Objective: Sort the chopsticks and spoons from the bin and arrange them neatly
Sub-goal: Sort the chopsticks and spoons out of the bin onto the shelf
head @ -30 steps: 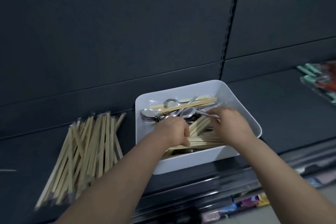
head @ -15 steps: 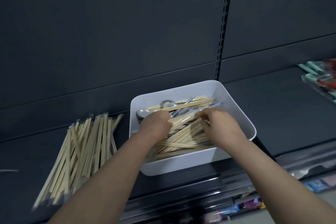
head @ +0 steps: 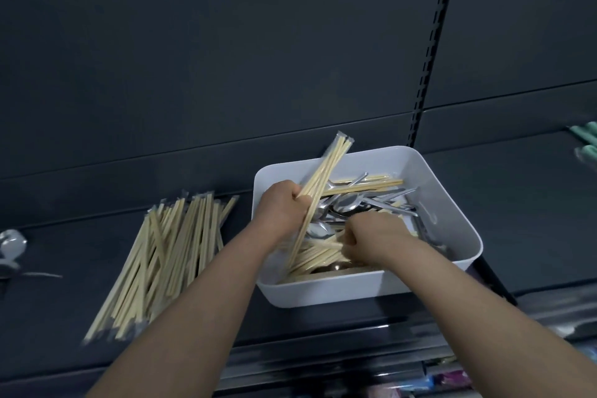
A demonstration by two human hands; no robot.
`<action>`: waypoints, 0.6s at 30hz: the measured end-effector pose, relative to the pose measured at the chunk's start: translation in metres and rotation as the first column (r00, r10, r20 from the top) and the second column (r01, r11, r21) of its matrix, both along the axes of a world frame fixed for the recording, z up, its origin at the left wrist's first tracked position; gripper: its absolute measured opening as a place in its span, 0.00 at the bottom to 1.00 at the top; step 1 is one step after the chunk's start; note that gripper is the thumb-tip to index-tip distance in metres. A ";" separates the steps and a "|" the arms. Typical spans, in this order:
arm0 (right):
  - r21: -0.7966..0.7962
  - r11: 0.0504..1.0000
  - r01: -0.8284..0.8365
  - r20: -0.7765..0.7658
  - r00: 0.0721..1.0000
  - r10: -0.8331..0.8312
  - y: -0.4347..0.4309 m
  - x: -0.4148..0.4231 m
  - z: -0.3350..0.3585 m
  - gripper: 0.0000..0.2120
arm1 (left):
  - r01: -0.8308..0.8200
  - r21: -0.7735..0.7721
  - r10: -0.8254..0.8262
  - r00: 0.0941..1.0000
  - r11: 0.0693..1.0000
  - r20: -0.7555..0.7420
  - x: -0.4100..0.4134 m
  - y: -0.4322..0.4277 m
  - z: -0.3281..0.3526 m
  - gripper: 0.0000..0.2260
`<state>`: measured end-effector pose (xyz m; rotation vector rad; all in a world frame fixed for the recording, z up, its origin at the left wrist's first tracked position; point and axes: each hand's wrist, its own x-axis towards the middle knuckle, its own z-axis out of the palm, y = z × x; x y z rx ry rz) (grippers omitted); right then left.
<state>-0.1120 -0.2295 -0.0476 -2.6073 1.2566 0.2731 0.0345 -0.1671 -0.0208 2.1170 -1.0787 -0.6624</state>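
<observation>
Chopsticks are coming out of the bin [head: 323, 296] at this moment. Your left hand [head: 284, 207] is gripping a bundle [head: 323, 178] of them, fingers closed tightly round its middle, over the bin's left part. The bundle is leaning steeply, with its top end standing above the bin's far rim and its lower end dipping into the bin's near-left corner. Your right hand [head: 371, 236] is working in the bin's near part, fingers curled down and, as it seems, closed on loose chopsticks [head: 318, 257] lying there. Spoons [head: 347, 202] are lying tangled in the bin's middle, partly under the sticks. I am advising you to lift the bundle straight up until its lower ends are clearing the spoons and the bin's wall, and only then to carry it sideways, so that nothing is getting dragged out. To the left of the bin, near it but apart, the sorted pile [head: 171, 255] is lying on the shelf [head: 517, 203], with a bare strip between them for setting down. Behind the bin the back panel [head: 226, 58] is rising close, so the bundle's top end is having little room there. The bin's front wall seems to be sitting near the shelf's front edge, so avoid pushing it toward yourself.
</observation>
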 end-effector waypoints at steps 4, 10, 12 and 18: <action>0.019 0.977 0.213 0.292 0.933 -0.209 -0.014 -0.002 0.020 0.07 | -0.189 -0.205 0.156 0.973 0.960 -0.168 0.008 0.006 0.011 0.07; 0.105 0.987 0.125 0.614 0.772 -0.163 0.008 0.048 0.061 0.19 | -0.401 -0.282 0.277 0.877 0.871 -0.393 0.042 0.028 0.026 0.04; 0.105 0.991 0.077 0.652 0.747 -0.127 0.025 0.073 0.062 0.19 | -0.450 -0.255 0.334 0.858 0.856 -0.390 0.060 0.045 0.025 0.05; 0.100 0.992 -0.081 0.589 0.808 0.006 0.077 0.143 0.037 0.15 | -0.536 -0.104 0.456 0.792 0.838 -0.406 0.111 0.117 0.009 0.04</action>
